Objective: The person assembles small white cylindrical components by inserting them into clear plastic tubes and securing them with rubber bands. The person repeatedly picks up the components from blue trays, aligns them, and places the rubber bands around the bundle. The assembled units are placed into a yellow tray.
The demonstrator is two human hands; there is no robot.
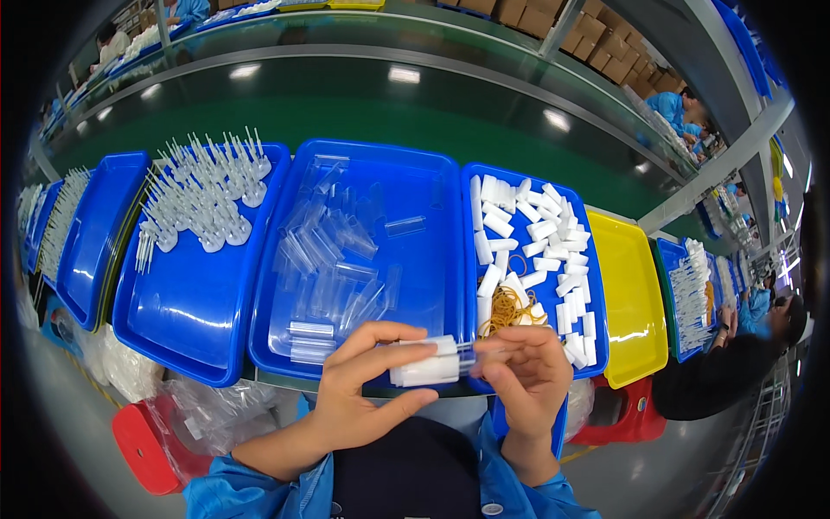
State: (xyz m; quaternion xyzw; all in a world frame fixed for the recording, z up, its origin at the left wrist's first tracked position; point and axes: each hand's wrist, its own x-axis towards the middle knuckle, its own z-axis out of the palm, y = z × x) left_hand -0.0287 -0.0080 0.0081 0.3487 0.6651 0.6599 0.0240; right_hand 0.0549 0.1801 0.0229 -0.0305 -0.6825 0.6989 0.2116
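1. Holding white cylindrical pieces (425,372) in the bent fingers of the left hand (353,394)
2. Pinching a clear part (467,356) at their right end with the right hand (532,381)
3. Keeping both over the near rims of a left blue tray (424,285) with clear sleeves (318,246) and a right blue tray (591,372) with white tubes (543,230) and rubber bands (510,310)
4. Flanked at right by a yellow tray (618,294)

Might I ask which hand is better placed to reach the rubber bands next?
Probably the right hand: it is closer to the rubber bands, while the left hand is farther left, holding white pieces.
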